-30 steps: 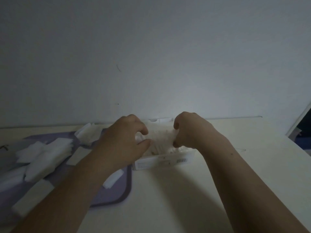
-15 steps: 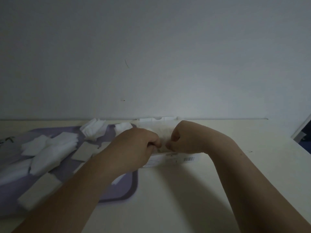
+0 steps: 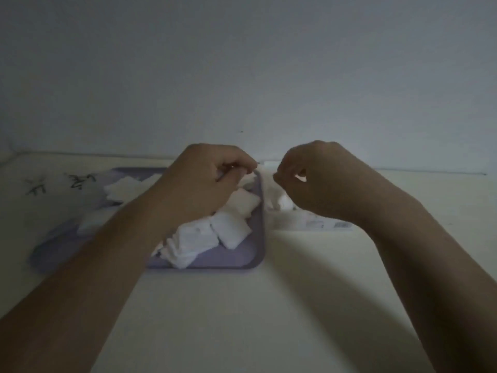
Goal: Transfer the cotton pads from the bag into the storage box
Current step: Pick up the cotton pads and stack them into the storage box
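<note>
Though neither curled hand shows what it pinches, square up the cotton pads (image 3: 231, 230) by the left hand (image 3: 209, 184) at nine o'clock; the box (image 3: 309, 224) sits under the right hand (image 3: 312, 184), three o'clock.

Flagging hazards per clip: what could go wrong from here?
The loose white square cotton pads are heaped near the right rim of the purple tray; the left hand or its forearm could sweep some off. The right hand hovers over the small translucent storage box and could knock it.
</note>
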